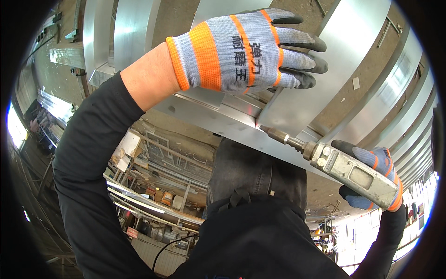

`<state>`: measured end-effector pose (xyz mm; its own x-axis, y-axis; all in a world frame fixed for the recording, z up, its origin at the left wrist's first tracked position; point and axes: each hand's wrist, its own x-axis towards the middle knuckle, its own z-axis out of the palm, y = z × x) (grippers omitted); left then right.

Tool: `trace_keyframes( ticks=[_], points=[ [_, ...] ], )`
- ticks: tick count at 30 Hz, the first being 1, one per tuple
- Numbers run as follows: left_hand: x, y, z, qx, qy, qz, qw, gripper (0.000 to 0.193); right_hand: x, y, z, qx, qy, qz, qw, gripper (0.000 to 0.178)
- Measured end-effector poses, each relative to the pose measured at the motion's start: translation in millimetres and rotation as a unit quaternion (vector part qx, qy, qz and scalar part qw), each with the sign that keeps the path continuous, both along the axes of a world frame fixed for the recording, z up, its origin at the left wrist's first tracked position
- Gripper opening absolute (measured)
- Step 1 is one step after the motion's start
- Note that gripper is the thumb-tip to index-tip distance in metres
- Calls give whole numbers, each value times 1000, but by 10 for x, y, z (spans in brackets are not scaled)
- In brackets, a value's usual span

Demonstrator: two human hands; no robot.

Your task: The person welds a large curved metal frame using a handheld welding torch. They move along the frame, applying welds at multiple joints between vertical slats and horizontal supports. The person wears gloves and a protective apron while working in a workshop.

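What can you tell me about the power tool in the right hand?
The power tool has a scuffed, pale grey boxy body with a rectangular recess, round spots near its front and a metal-looking nose. It slants, nose toward upper left, its tip at or very near the silver metal frame. The gloved right hand grips the body. I cannot tell whether it is running.

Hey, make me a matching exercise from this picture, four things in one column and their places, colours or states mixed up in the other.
Things:
1. left hand
2. right hand
3. drill
4. left sleeve

Descriptions:
A. plain black
B. gripping the scuffed tool
C. pointing its tip toward the metal rail
D. fingers extended over the metal slats

Pairs: 1-D, 2-B, 3-C, 4-A
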<state>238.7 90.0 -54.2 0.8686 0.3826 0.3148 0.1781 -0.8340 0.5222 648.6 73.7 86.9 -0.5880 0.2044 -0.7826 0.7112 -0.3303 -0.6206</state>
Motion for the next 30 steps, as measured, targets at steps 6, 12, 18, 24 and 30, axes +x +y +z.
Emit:
trace_keyframes(
  ticks=[6,12,18,24,30],
  points=[
    [19,-11,-24,-33,-43,2,999,46,-21,46,-17,4,21,20,1000,83],
    [5,-12,-34,-28,-26,-2,999,47,-34,34,-49,48,62,38,996,80],
    [-1,-46,-132,-37,-47,6,998,48,14,52,-56,-58,37,-23,997,71],
    [61,-55,-374,49,-83,-7,995,56,26,66,-6,-209,-54,-117,969,65],
    [43,-47,-610,140,-124,31,982,65,54,-22,-20,-177,-33,-104,978,62]
  ],
)
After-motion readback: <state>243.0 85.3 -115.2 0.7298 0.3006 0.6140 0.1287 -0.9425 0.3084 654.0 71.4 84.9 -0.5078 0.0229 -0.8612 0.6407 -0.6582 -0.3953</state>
